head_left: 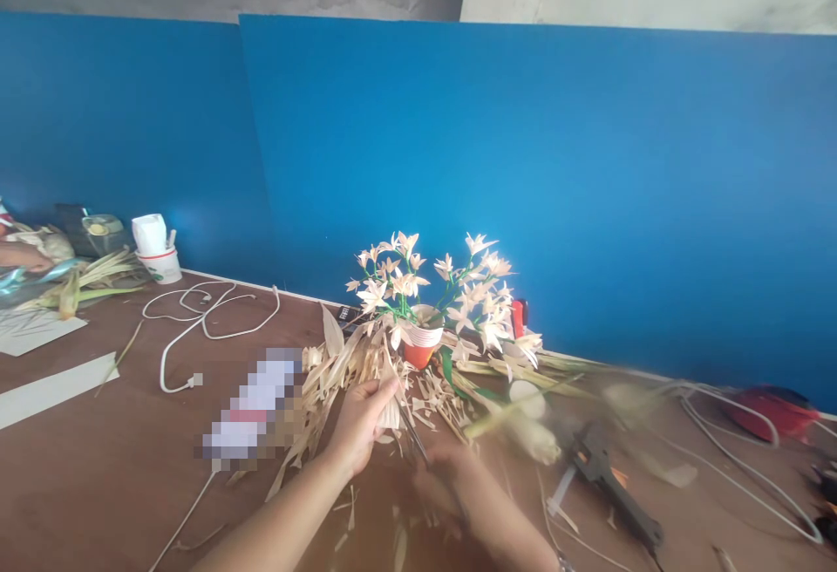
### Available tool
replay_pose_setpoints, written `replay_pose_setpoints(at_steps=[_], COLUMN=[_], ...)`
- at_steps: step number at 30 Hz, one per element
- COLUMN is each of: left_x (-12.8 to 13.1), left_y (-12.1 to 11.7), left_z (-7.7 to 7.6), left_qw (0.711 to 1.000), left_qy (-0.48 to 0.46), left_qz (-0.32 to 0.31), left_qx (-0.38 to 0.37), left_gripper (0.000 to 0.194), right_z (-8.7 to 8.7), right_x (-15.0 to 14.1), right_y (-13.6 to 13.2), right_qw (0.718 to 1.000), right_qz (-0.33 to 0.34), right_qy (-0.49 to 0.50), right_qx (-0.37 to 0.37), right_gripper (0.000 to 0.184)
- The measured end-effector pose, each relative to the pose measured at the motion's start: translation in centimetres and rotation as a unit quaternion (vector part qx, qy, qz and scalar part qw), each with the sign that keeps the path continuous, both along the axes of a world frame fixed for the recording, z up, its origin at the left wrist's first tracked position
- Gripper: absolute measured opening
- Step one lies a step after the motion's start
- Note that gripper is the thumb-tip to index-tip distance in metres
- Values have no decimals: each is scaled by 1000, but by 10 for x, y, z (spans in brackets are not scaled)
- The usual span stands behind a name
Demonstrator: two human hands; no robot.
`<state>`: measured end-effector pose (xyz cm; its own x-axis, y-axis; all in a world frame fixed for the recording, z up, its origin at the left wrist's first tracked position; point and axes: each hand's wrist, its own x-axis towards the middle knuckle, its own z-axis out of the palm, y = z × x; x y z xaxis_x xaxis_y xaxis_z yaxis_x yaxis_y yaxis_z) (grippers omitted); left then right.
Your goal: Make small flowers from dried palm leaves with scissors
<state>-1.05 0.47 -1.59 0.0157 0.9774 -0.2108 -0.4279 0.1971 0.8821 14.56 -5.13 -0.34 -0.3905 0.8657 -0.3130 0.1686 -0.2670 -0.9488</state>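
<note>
My left hand [358, 424] pinches a pale piece of dried corn husk [391, 413] between thumb and fingers. Close on its right, my right hand [451, 489] is smeared by motion and closed around scissors [413, 434]; their dark blades point up toward the husk. Whether the blades touch it I cannot tell. Just beyond both hands stands a red and white paper cup [424, 345] bearing green stems with cream husk flowers [406, 280]. Loose dried husks [327, 384] lie heaped to the left of the cup, and small scraps are scattered below.
A black glue gun [615, 485] lies at right, near white cables [732, 476] and a red object [772, 413]. At left are a power strip [252, 411], a coiled white cord [196, 319] and a white cup [160, 265]. Another person's hand [23, 255] shows far left. Blue panels [523, 162] stand behind.
</note>
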Motion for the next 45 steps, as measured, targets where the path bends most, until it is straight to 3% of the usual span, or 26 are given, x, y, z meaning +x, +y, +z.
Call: replay_pose_setpoints(at_steps=[5, 14, 17, 22, 30, 38, 45], left_x=[-6, -10, -10, -11, -9, -9, -9], left_y=[2, 6, 6, 5, 5, 4, 5], left_z=[4, 1, 2, 6, 1, -3, -1], left_qw=[999, 994, 995, 995, 996, 996, 996], left_qy=[33, 62, 75, 100, 78, 80, 80], left_qz=[-43, -85, -62, 6, -4, -8, -12], left_qx=[-7, 9, 16, 18, 40, 35, 42], left_gripper=[43, 40, 42, 43, 41, 39, 41], right_z=[-8, 10, 5, 5, 13, 7, 18], right_x=[7, 6, 7, 11, 7, 7, 4], right_y=[2, 1, 1, 0, -2, -2, -3], right_qw=[1000, 996, 998, 994, 994, 995, 992], right_qz=[6, 19, 14, 69, 74, 64, 67], right_qy=[12, -79, -58, -85, -85, -80, -108], right_qx=[9, 32, 5, -3, -1, 5, 25], right_gripper=[43, 31, 27, 27, 40, 34, 25])
